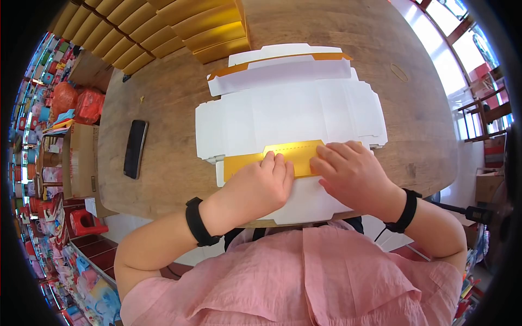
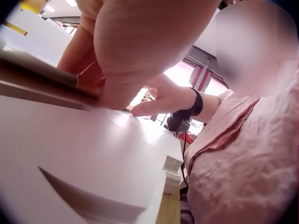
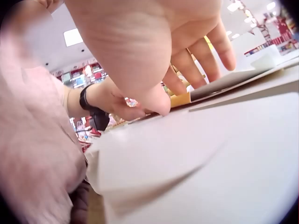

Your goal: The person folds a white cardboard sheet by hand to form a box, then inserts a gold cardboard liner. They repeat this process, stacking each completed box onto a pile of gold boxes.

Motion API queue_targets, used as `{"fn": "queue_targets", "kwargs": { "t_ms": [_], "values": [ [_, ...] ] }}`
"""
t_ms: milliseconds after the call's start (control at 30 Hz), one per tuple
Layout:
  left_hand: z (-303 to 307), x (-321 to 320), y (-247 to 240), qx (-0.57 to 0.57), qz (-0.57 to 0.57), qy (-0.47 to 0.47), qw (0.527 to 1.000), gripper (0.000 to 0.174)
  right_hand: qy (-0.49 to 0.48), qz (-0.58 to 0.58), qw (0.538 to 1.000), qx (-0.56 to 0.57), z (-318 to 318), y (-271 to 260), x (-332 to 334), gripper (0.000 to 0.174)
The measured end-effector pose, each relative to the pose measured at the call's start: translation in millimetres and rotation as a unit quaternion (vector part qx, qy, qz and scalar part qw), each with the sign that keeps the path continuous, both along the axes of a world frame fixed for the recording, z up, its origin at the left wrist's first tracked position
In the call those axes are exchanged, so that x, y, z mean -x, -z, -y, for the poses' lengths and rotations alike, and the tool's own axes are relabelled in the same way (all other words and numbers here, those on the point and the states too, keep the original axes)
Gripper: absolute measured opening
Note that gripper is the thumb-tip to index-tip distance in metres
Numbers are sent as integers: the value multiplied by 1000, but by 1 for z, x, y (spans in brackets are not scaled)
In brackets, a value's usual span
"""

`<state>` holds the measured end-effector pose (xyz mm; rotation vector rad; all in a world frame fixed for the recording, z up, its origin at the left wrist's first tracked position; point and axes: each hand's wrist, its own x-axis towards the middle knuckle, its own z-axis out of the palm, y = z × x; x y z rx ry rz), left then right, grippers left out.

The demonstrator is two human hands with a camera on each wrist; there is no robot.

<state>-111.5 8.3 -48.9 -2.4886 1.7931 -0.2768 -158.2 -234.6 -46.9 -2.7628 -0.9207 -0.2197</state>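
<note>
A flat cardboard box blank (image 1: 272, 111), white inside and gold outside, lies unfolded in front of me in the head view. Its near gold flap (image 1: 293, 155), with a dotted crease line, is turned up over the white side. My left hand (image 1: 263, 182) grips this flap near its middle, fingers bent over it. Toward the flap's right end, my right hand (image 1: 353, 174) pinches it, thumb on the near side and fingers over the far side. The right wrist view shows those fingers (image 3: 196, 65) reaching past the gold edge (image 3: 181, 99).
Stacked gold boxes (image 1: 163, 27) stand at the table's far left. A black phone (image 1: 135, 149) lies on the wooden table (image 1: 168, 108) left of the blank. A rubber band (image 1: 399, 72) lies at the far right. Shelves of goods line the left side.
</note>
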Motion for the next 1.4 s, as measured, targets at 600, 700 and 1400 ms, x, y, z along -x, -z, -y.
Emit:
{"fn": "queue_targets", "kwargs": {
  "t_ms": [600,700,1400],
  "values": [
    [1,9,-4,-6,27,-15,999,35,-62,102,985,124,5,8,4,30],
    [1,10,-3,0,21,-19,1000,35,-66,98,984,134,4,5,4,31],
    [13,-12,-13,35,-117,-88,989,18,-38,-40,994,95,2,-22,-20,28]
  ]
}}
